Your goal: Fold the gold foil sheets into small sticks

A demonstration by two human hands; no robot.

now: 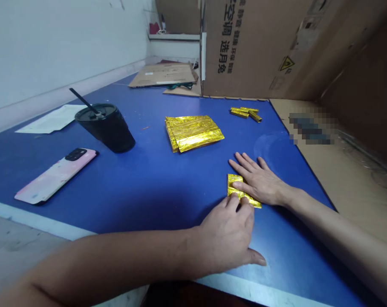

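Observation:
A small folded piece of gold foil paper (233,178) lies flat on the blue table in front of me. My right hand (265,182) rests on it palm down, fingers spread, with the thumb across the foil. Against the foil's near edge, my left hand (227,236) presses with bent fingertips. Its thumb sticks out to the right, apart from the fingers, and the hand grips nothing visible. Part of the foil is hidden under both hands. Beyond them sits a stack of flat gold foil sheets (196,133), and several small folded gold strips (244,112) lie farther back.
A black lidded cup (108,132) with a straw stands at the left, near a pink-and-white phone (56,175) and a white paper sheet (49,120). A large cardboard box (251,55) stands at the back. Flattened cardboard (164,73) lies beside it. A blurred-out patch (313,128) covers something at the right.

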